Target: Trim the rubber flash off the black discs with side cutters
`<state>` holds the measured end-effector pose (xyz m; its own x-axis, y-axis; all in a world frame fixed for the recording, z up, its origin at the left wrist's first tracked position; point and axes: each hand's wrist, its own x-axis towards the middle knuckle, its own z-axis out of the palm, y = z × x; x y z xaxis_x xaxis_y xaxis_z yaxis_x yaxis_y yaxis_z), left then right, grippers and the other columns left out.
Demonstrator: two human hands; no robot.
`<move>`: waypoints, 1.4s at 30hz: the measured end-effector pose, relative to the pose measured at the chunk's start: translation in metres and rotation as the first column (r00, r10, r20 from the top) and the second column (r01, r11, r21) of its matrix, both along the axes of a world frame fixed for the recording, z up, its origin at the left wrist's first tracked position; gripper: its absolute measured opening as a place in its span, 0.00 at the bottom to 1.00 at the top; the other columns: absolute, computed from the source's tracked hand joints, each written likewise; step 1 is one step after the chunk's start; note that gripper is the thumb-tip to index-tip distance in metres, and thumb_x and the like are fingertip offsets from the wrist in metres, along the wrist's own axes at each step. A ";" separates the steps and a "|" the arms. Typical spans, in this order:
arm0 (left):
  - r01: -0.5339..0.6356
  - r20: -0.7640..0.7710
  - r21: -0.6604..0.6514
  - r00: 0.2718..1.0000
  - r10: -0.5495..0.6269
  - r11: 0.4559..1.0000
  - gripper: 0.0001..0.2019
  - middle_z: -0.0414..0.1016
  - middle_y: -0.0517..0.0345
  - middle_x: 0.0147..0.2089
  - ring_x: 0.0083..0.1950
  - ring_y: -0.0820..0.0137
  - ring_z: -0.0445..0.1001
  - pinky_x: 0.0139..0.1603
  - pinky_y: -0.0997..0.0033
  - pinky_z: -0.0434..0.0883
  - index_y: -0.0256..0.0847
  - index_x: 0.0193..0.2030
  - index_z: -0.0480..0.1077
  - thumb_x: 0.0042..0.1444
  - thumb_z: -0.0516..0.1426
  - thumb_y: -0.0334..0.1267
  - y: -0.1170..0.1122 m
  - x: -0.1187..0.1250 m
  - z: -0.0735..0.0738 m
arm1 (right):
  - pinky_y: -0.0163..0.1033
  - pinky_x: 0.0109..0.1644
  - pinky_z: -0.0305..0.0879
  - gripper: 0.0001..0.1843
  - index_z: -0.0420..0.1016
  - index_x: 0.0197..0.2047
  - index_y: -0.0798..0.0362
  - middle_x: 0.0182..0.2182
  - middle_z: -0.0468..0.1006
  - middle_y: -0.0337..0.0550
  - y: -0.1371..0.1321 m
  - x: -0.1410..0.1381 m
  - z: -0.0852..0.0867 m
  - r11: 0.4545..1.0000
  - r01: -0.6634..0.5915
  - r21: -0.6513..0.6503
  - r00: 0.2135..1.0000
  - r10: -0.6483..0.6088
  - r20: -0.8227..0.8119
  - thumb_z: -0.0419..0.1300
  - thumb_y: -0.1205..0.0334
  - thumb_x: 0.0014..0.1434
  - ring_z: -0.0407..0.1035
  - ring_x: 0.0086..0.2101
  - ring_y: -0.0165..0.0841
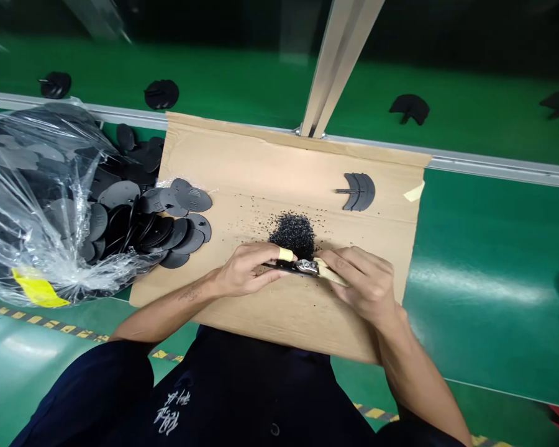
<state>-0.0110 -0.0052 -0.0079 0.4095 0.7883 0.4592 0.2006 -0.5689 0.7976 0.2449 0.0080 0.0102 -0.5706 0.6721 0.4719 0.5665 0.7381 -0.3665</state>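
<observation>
My left hand (251,268) pinches a thin black plastic part (285,267), seen nearly edge-on, between thumb and fingers. A strip of yellow tape wraps one fingertip. Closed around the pale handles of a pair of nippers (307,266) is my right hand (361,279). The metal jaws meet the black part's right side; whether they bite into it is too small to tell. Just beyond both hands lies a heap of small black plastic scraps (292,233), with crumbs scattered round it on the cardboard sheet (242,149).
At left, a clear plastic bag (41,205) spills several black discs (193,197) onto the cardboard's edge. A curved black piece with a stem (359,192) lies at the upper right. A metal post (338,68) rises behind. More black pieces (162,94) sit on the green surface beyond.
</observation>
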 end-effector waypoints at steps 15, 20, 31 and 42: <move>-0.026 -0.452 -0.053 0.892 -0.001 0.998 0.13 0.74 0.53 0.40 0.39 0.67 0.73 0.40 0.69 0.73 0.39 0.48 0.68 0.74 0.46 0.42 0.034 -0.027 0.045 | 0.47 0.43 0.70 0.20 0.74 0.54 0.52 0.42 0.81 0.51 0.000 0.047 0.000 0.989 0.148 -0.022 0.953 -0.136 0.272 0.49 0.50 0.73 0.74 0.40 0.43; -0.152 -0.770 0.177 0.594 0.233 0.972 0.16 0.73 0.47 0.51 0.51 0.62 0.71 0.54 0.63 0.69 0.38 0.56 0.66 0.75 0.41 0.38 0.124 -0.048 0.061 | 0.52 0.50 0.70 0.21 0.75 0.55 0.53 0.46 0.79 0.56 -0.012 0.060 -0.021 0.976 0.216 0.017 0.931 -0.212 0.296 0.48 0.52 0.72 0.73 0.47 0.47; -0.238 -0.887 0.150 0.397 0.237 0.960 0.16 0.74 0.47 0.57 0.56 0.61 0.75 0.58 0.53 0.75 0.36 0.58 0.70 0.70 0.56 0.43 0.252 -0.046 0.032 | 0.54 0.56 0.73 0.21 0.72 0.60 0.49 0.54 0.76 0.55 -0.048 0.082 -0.023 0.930 0.367 0.022 0.924 -0.367 0.105 0.51 0.49 0.70 0.71 0.56 0.48; -0.346 -0.861 0.182 0.396 0.319 0.920 0.13 0.74 0.47 0.57 0.56 0.61 0.75 0.59 0.53 0.75 0.37 0.56 0.71 0.68 0.58 0.39 0.248 -0.047 0.042 | 0.51 0.50 0.73 0.14 0.77 0.50 0.46 0.48 0.79 0.52 -0.025 0.084 -0.006 0.970 0.241 0.020 0.968 -0.242 0.061 0.52 0.55 0.71 0.74 0.51 0.46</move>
